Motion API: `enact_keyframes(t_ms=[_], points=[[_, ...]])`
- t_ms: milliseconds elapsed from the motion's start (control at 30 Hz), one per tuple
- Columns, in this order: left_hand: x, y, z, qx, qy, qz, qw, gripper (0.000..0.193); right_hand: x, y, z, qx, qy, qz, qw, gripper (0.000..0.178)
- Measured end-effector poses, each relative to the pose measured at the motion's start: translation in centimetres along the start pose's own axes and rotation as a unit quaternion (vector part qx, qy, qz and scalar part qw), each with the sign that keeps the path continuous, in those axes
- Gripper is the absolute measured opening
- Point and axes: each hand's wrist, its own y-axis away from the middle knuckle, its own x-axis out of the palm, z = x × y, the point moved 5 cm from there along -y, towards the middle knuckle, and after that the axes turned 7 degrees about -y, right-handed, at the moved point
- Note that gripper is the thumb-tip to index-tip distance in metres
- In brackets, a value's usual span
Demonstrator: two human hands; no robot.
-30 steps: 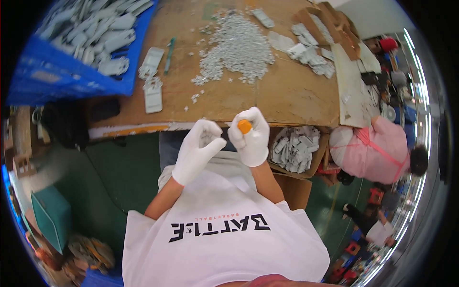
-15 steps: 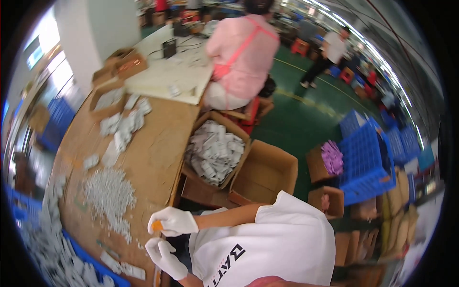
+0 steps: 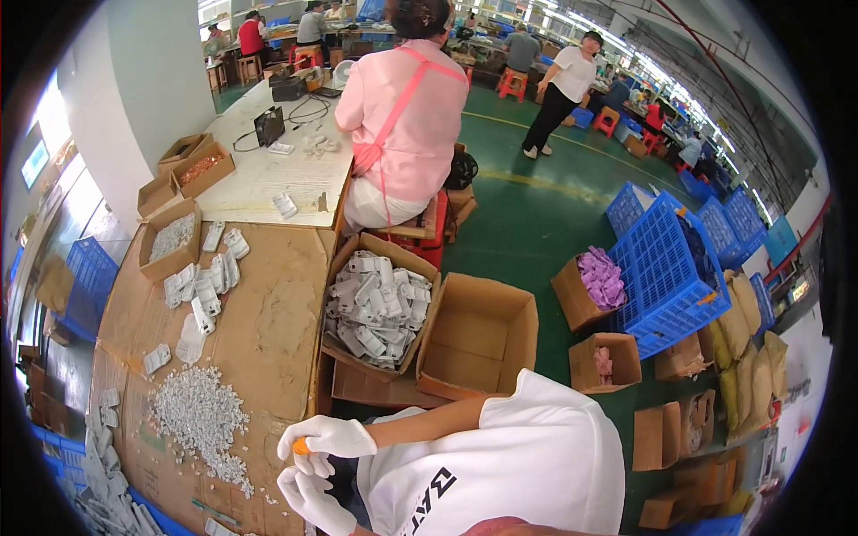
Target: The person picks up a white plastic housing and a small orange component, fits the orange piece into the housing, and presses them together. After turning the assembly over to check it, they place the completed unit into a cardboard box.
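Gripping a small orange piece between gloved fingers, the right hand is hovering beside the long near edge of the cardboard-covered worktable. Just beside it, the left hand is curling its fingers; whether it is holding anything, one cannot tell. On the tabletop, a pile of tiny pale pieces is spreading toward that same edge, while white plastic shells are lying near the far end, by a small carton at the far left corner. Below the edge, a large carton heaped with more shells is standing next to an open carton. With the fingertips so near the edge, a loosening grip could be sending the orange piece to the floor; a stray glove could be sweeping loose bits off the table, and a bumped elbow could be toppling shells over the carton's rim.
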Motion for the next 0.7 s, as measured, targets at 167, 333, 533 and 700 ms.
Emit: enact_keyframes(t_ms=[167,333,533,700], points=[[-0.9,0.3,-0.6,0.030,-0.021,-0.033,0.999,0.013,-0.6,-0.6,-1.2,0.005,-0.003,0.024,1.000,0.029],[-0.8,0.7,0.0,0.029,-0.051,-0.004,0.998,0.016,-0.5,-0.7,-0.9,0.002,0.036,0.005,0.999,0.027],[0.9,2.2,-1.6,0.017,-0.049,0.034,0.998,0.020,-0.1,-0.5,-0.9,-0.126,0.235,-0.038,0.963,0.019],[1.0,2.3,-1.2,0.009,-0.057,0.041,0.997,0.024,-0.5,-0.6,-1.4,-0.108,0.262,-0.048,0.958,0.013]])
